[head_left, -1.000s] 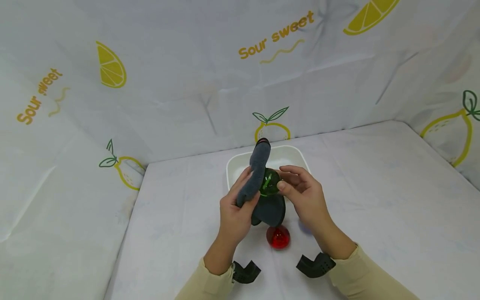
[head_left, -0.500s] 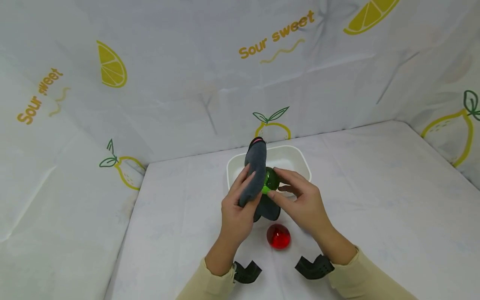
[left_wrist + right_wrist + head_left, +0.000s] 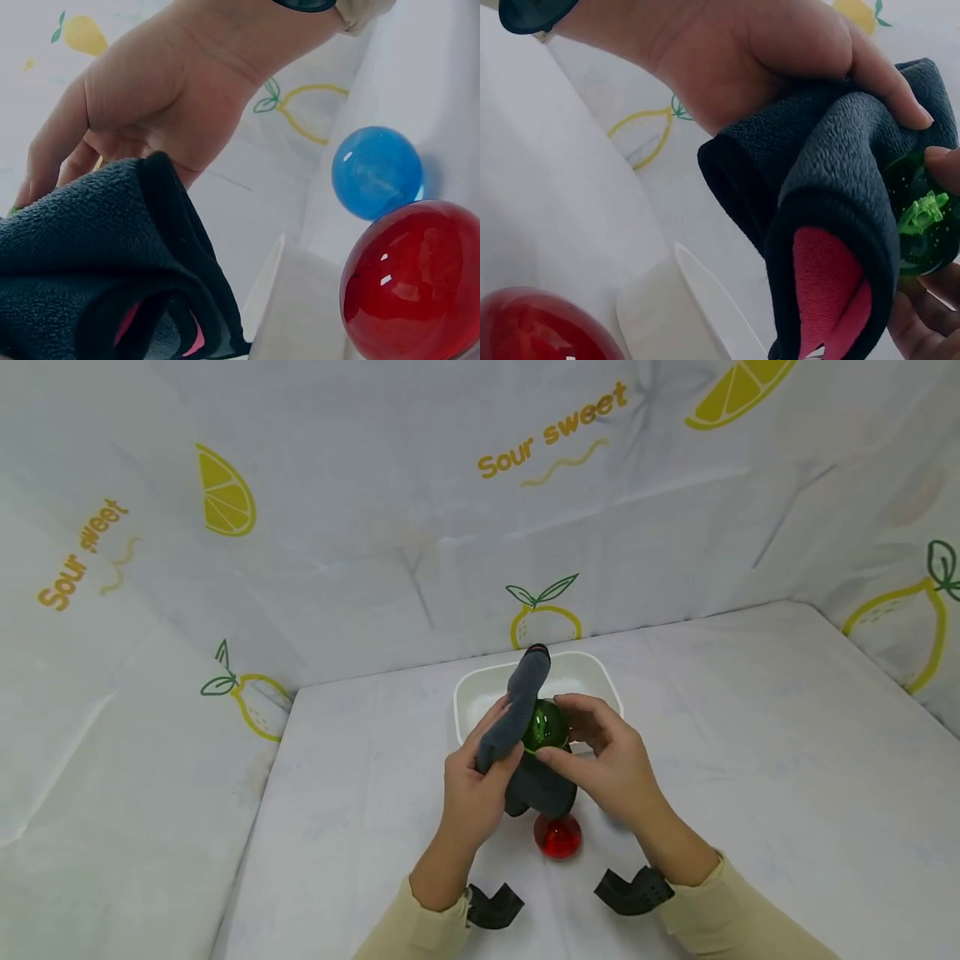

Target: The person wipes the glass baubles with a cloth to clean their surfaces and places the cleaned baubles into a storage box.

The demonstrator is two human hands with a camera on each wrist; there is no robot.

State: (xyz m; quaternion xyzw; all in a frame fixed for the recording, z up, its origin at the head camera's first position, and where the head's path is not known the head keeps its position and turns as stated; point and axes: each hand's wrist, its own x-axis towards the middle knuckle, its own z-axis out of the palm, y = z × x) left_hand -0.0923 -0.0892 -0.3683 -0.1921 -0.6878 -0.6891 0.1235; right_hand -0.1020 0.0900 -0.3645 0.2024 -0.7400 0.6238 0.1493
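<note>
One green ball (image 3: 549,722) is up against one dark cloth (image 3: 517,714). The right hand (image 3: 611,770) is partly closed, pinching the ball with its thumb and fingers. The left hand (image 3: 474,789) is bent around the cloth, gripping it. Two more balls, one red ball (image 3: 558,837) and one blue ball (image 3: 377,172), sit below on one white table (image 3: 360,793). Behind is one white tray (image 3: 583,672).

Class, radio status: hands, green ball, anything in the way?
Left hand holds gray-and-pink cloth. Right hand pinches transparent green ball. Cloth partly covers ball in head view. Transparent red ball nearby.
</note>
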